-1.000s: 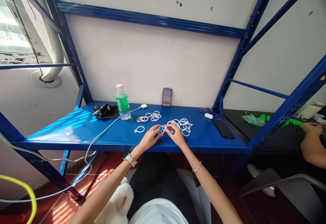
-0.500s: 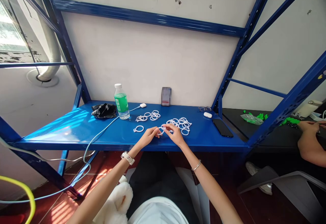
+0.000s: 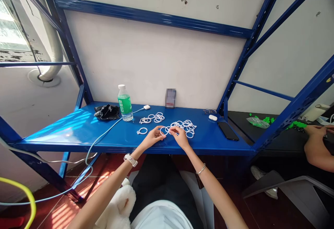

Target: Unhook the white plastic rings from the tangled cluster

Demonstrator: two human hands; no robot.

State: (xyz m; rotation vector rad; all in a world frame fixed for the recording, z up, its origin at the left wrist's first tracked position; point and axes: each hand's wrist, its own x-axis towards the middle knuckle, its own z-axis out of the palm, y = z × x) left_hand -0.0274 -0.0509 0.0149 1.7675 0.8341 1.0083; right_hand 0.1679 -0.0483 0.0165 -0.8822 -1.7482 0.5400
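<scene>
Between my two hands is a white plastic ring [image 3: 162, 130], raised just over the front part of the blue table. My left hand [image 3: 153, 138] grips its left side with thumb and fingers. On the ring's right side, the thumb and fingertips of my right hand [image 3: 180, 138] pinch it, hiding that end. A pile of similar white rings [image 3: 190, 125] lies right behind my right hand. Further left is a smaller group of rings [image 3: 158, 118], and one single ring [image 3: 142, 131] lies apart, left of my left hand.
On the blue table [image 3: 78, 131] stand a water bottle [image 3: 125, 105] and, beside it, a crumpled black bag [image 3: 106, 112]. A phone [image 3: 228, 131] and white earbuds case [image 3: 213, 117] lie right. A cable [image 3: 100, 138] crosses the left front edge. Another person's hands [image 3: 314, 131] work at right.
The held ring has turned so that more of its loop shows. My left fingers have shifted slightly up along its left side; my right hand has moved slightly right.
</scene>
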